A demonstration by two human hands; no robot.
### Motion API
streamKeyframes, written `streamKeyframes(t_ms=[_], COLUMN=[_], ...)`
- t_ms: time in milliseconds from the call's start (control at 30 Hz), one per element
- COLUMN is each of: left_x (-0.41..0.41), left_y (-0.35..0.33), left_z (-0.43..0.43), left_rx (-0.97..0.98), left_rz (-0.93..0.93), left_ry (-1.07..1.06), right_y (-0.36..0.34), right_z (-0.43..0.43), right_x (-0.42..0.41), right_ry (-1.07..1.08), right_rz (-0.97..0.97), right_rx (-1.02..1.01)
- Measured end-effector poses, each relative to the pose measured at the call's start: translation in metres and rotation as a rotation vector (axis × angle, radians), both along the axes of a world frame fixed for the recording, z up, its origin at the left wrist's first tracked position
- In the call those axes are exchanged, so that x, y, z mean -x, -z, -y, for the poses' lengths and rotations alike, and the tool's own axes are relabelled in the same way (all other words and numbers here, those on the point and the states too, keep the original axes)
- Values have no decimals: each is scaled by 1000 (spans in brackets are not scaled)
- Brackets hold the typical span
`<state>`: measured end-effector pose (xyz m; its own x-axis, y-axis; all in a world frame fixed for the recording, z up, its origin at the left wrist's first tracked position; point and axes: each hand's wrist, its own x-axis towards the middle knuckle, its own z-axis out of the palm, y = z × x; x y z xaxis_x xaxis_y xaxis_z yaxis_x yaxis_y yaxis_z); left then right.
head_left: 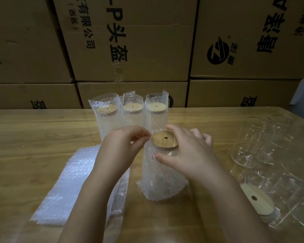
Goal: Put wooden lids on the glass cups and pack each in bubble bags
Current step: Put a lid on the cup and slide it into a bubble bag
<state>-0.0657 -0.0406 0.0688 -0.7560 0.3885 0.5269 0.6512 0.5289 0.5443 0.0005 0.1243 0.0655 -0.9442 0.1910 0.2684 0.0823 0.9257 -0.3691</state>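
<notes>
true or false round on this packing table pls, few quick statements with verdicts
1. Three bagged cups stand in a row behind the hands. True.
2. The right hand grips the front cup. True.
3. The front cup has no lid. False: a wooden lid sits on it.
4. The spare bubble bags lie on the right. False: they lie on the left.
5. Bare glass cups are on the right. True.

One cam on my feed: head-worn, wide-angle, edges bowed. Looks fwd & down across the table [42, 130], v. close; left hand [123, 144] and right hand [188, 155] sit mid-frame, arms cut by the bottom edge. Stacked cartons [147, 41] fill the top, straight ahead.
</notes>
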Motion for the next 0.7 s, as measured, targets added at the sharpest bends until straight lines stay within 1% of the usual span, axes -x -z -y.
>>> streamKeyframes(t_ms=[33,100,133,167,233,333,400,533,700], left_x=[1,3,4,6,9,10,9,9,8], left_y=[0,-1,-1,-1,-1,-3,-4,-6,-8], left_z=[1,6,9,12,18,24,26,32,35], left_rx=[5,5,9,14,27,48,60,54,-51], left_rz=[-1,-8,-7,0,6,-9,-14,-65,-161], left_ry=[-1,-3,-1,5,21,50,68,40,2], right_y=[-2,-10,-14,-17,-20,-22,-21,-23,-26], right_z=[-2,-8,-13,-18,-27,-33,-35,-36,-37], right_x=[-2,-8,-12,-14,-18,-22,-23,-23,-23], right_ry=[-22,-68,-85,-95,-86,-57,-44,-59,26], right_rz=[29,37,9,-35,-74,13,13,-97,-295], right_rx=[24,160,229,255,173,65,42,67,12])
